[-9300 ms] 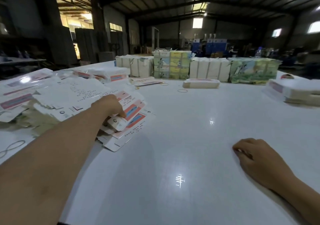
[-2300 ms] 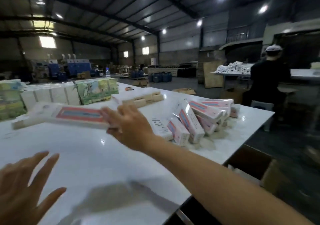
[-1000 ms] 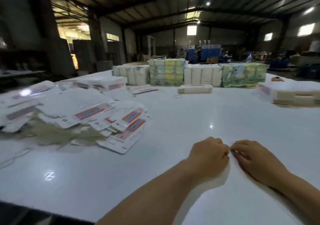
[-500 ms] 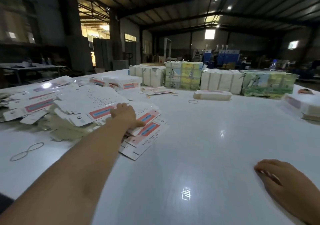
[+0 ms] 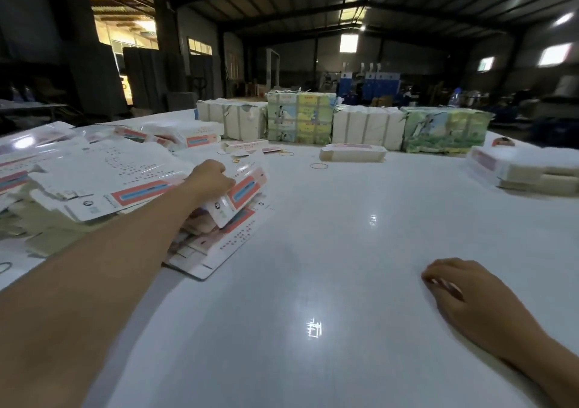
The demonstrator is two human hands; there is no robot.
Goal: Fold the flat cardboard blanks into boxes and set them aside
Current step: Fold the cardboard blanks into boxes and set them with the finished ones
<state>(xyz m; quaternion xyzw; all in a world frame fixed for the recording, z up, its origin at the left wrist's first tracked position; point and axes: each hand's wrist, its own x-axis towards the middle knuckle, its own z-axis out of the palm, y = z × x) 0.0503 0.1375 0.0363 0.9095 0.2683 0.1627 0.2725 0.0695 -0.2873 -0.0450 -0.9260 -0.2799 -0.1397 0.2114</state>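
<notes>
Up comes a flat blank (image 5: 247,188) off the pile (image 5: 103,172) at the left edge of the glossy white tabletop (image 5: 344,251), left hand (image 5: 210,178) pinching it; right hand (image 5: 470,298) rests loosely curled near the right edge; wrapped bundles (image 5: 366,128) line the far edge, dim warehouse (image 5: 407,47) behind.

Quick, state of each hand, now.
Left hand: closed, fingers gripping a blank at the edge of the pile.
Right hand: open, holding nothing, resting on the table.
</notes>
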